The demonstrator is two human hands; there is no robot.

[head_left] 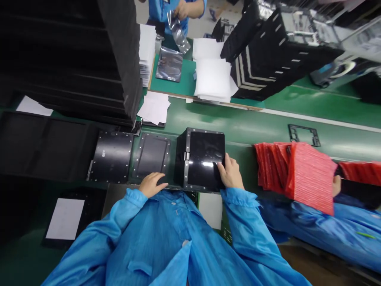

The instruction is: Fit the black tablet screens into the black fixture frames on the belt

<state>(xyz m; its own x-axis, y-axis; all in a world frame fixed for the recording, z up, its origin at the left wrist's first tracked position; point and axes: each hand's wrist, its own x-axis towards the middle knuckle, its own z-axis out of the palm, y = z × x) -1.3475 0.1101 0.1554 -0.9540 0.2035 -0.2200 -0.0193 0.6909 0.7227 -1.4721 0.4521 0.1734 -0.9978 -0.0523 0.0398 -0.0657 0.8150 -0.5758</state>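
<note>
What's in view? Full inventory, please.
black box: 1, black, centre of green belt
panels: 2, black, on belt left of box
open frame: 1, black, on belt, right
sheet stack: 1, red, lower right
loose sheets: several, white, belt's far edge
silver bags: 2, far bench and co-worker's hand
co-workers: 2, blue smocks, far side and right
left hand: 1, by nearer panel
right hand: 1, on box
</note>
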